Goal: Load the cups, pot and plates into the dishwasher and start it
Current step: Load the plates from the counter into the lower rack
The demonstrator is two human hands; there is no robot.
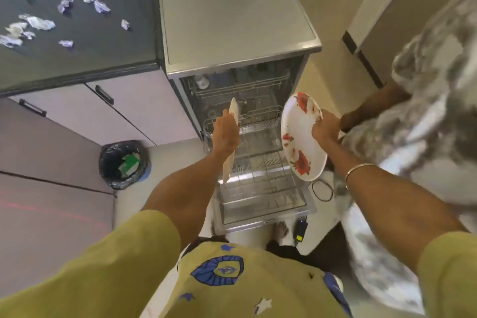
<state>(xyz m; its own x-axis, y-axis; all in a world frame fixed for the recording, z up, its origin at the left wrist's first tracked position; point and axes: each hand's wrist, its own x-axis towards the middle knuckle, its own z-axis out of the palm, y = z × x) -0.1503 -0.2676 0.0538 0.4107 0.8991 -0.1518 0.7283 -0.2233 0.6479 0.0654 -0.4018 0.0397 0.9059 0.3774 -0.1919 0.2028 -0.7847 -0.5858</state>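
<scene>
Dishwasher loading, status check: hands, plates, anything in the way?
Left hand holds plate edge-on over pulled-out lower rack. Right hand grips floral plate beside it. Neither racked yet. Rack slots look free.

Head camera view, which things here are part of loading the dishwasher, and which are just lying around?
Job:
plate in left hand
floral plate in right hand
dishwasher
lower rack

Lying about:
crumpled papers on counter
bin
black adapter
</scene>
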